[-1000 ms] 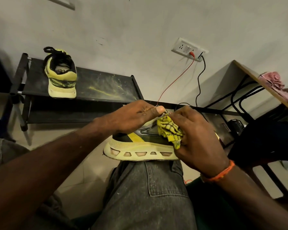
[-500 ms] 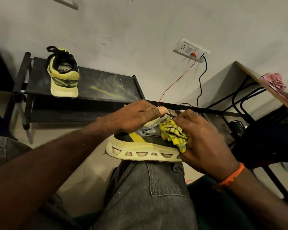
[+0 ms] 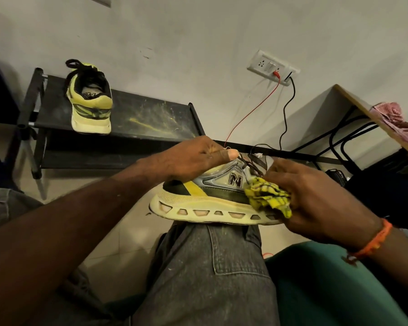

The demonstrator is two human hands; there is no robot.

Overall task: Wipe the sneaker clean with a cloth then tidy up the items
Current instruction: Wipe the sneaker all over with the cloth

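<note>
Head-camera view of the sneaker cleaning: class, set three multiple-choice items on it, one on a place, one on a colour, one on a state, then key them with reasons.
1. Where does the yellow, grey and black sneaker being wiped rest?
A. on the person's knee
B. on the floor
C. on the wooden table

2. What colour is the band on the right wrist?
A. blue
B. orange
C. white

3. What is the right hand doing?
A. hanging empty
B. pulling a plug
C. gripping the yellow and black checked cloth

Key: 1 A, its pale sole sits on the grey denim knee. 2 B, the orange wristband shows at the wrist. 3 C, the cloth is bunched in its fingers against the sneaker's side, while the left hand steadies the sneaker from above.
</note>
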